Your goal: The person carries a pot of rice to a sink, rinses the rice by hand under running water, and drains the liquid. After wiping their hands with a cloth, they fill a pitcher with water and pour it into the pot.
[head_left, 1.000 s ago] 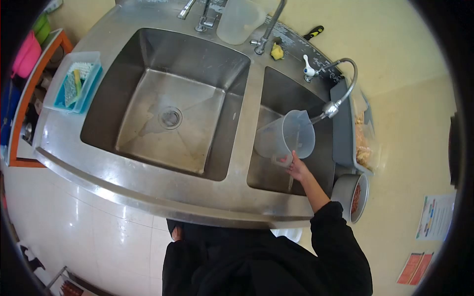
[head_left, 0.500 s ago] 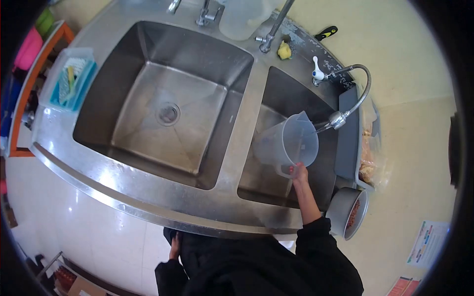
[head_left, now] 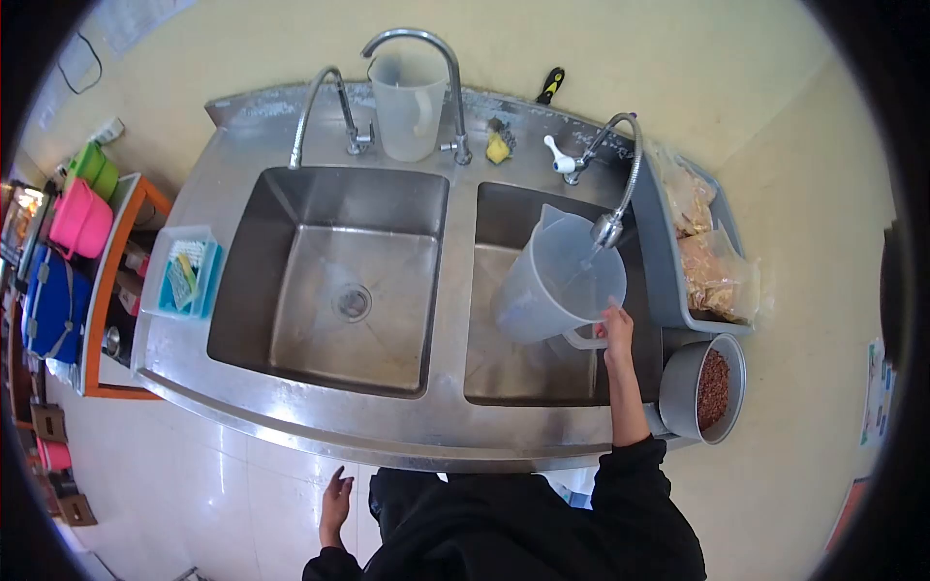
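Observation:
My right hand (head_left: pixel 615 331) grips the handle of a large translucent plastic pitcher (head_left: pixel 552 281), which tilts over the right-hand sink basin (head_left: pixel 523 381). Above the pitcher's mouth hangs the spray head of a flexible faucet (head_left: pixel 608 229), and a thin stream of water runs from it into the pitcher. My left hand (head_left: pixel 336 502) hangs below the counter's front edge, fingers apart, holding nothing.
Left of the pitcher lies a second basin (head_left: pixel 354 257). A similar pitcher (head_left: pixel 407 111) stands behind it. A yellow sponge (head_left: pixel 498 147), a grey tray of bagged food (head_left: pixel 659 276), a pot of reddish-brown bits (head_left: pixel 714 392) and a blue-and-clear container (head_left: pixel 184 276) surround the basins.
The view has swung, showing more of the back wall and faucets. My left hand has come away from my side, fingers apart. My right hand still holds the pitcher under the running water.

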`<state>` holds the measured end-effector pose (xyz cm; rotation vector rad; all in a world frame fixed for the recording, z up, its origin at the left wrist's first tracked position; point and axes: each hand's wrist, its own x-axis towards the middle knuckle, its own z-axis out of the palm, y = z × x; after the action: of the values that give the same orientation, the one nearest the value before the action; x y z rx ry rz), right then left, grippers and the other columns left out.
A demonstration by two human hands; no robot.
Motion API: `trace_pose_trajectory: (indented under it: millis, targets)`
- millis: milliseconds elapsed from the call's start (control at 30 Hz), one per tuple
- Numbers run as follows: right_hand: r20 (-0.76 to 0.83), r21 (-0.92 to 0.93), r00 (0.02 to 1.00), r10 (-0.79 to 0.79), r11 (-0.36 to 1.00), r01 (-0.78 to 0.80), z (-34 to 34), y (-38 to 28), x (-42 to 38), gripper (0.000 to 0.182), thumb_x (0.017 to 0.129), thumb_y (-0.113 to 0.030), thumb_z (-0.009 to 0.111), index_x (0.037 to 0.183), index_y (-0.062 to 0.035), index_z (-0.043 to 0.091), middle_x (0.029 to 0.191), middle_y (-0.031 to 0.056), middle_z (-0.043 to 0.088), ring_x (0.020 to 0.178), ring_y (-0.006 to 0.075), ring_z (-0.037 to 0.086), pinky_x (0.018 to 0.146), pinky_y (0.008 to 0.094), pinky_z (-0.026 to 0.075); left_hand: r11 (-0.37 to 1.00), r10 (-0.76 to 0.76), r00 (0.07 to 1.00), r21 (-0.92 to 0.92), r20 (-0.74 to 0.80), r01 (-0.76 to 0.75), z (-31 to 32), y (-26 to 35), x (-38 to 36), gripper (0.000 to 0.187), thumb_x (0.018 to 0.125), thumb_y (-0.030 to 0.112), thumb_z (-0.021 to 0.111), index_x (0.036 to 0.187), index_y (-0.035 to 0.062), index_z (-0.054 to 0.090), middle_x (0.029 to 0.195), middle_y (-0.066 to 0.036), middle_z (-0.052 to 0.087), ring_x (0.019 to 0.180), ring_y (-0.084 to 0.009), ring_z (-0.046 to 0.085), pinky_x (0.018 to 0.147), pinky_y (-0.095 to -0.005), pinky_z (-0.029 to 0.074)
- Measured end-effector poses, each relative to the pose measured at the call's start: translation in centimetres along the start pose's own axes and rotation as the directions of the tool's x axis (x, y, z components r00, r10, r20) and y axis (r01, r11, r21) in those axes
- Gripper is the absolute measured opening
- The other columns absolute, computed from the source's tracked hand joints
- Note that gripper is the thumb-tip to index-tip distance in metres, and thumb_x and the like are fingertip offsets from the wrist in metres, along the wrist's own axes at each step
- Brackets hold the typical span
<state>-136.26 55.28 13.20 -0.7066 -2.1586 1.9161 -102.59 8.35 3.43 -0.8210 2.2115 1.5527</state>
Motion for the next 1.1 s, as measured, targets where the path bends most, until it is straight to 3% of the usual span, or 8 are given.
trace_pose_trajectory:
  millis: [67, 167, 500, 900, 1000, 1100]
  targets:
    - [-0.040, 0.074, 0.999, 0.009, 0.997, -0.006, 0.0, -0.3, 0.4, 0.020, 0.081, -0.024, 0.050, 0.071, -0.0069, 0.052, 0.055, 0.0007, 0.048, 0.045, 0.0091, 0.045, 0.042, 0.0218, 0.033, 0.998, 0.056, 0.997, 0.030, -0.056, -0.055, -1.7, 3.0, 0.2, 0.043, 0.087, 0.020, 0.049, 0.124, 0.0020, 0.040, 0.098, -0.017, 0.061, 0.096, -0.0237, 0.057, 0.084, -0.0321, 0.042]
    - [0.002, 0.069, 1.000, -0.026, 0.997, 0.025, -0.2, -1.1, 0.1, 0.018, 0.082, -0.021, 0.049, 0.083, -0.0038, 0.056, 0.060, -0.0001, 0.049, 0.047, 0.0079, 0.046, 0.041, 0.0202, 0.033, 0.991, 0.133, 0.990, 0.025, -0.046, -0.132, -4.2, 5.5, -0.2, 0.041, 0.087, 0.020, 0.048, 0.124, 0.0030, 0.041, 0.095, -0.016, 0.062, 0.092, -0.0229, 0.058, 0.081, -0.0325, 0.043]
    - [-0.049, 0.080, 0.991, -0.127, 0.988, 0.131, -0.2, -3.2, -0.4, 0.017, 0.080, -0.022, 0.051, 0.072, -0.0067, 0.053, 0.053, 0.0014, 0.047, 0.042, 0.0089, 0.045, 0.039, 0.0207, 0.031, 0.954, 0.297, 0.939, 0.099, -0.175, -0.283, -6.7, 10.7, -3.1, 0.038, 0.088, 0.020, 0.048, 0.123, 0.0053, 0.043, 0.094, -0.014, 0.062, 0.088, -0.0230, 0.058, 0.080, -0.0324, 0.043]
    - [0.026, -0.008, 0.996, -0.080, 0.997, 0.080, -2.2, 0.1, -3.2, 0.016, 0.080, -0.021, 0.051, 0.072, -0.0075, 0.053, 0.053, 0.0002, 0.047, 0.042, 0.0078, 0.044, 0.038, 0.0210, 0.030, 0.919, 0.383, 0.913, 0.155, -0.141, -0.362, -7.0, 16.1, -3.8, 0.038, 0.088, 0.019, 0.047, 0.124, 0.0066, 0.043, 0.101, -0.015, 0.060, 0.101, -0.0283, 0.054, 0.091, -0.0353, 0.037]
    - [0.071, -0.082, 0.997, -0.031, 0.996, 0.036, -1.2, -0.7, -5.7, 0.023, 0.079, -0.018, 0.049, 0.093, -0.0012, 0.057, 0.060, 0.0008, 0.049, 0.045, 0.0066, 0.043, 0.040, 0.0217, 0.031, 0.908, 0.409, 0.906, 0.155, -0.114, -0.390, -6.8, 16.8, -3.7, 0.038, 0.088, 0.019, 0.047, 0.123, 0.0067, 0.043, 0.102, -0.014, 0.060, 0.102, -0.0285, 0.054, 0.091, -0.0353, 0.037]
    - [0.089, -0.117, 0.995, -0.047, 0.992, 0.057, -0.4, -3.6, -8.1, 0.032, 0.079, -0.015, 0.048, 0.109, -0.0027, 0.056, 0.062, -0.0007, 0.050, 0.045, 0.0054, 0.041, 0.040, 0.0207, 0.032, 0.894, 0.439, 0.894, 0.143, -0.087, -0.425, -6.8, 18.0, -3.6, 0.037, 0.088, 0.017, 0.047, 0.123, 0.0071, 0.043, 0.103, -0.014, 0.060, 0.102, -0.0280, 0.054, 0.090, -0.0346, 0.037]
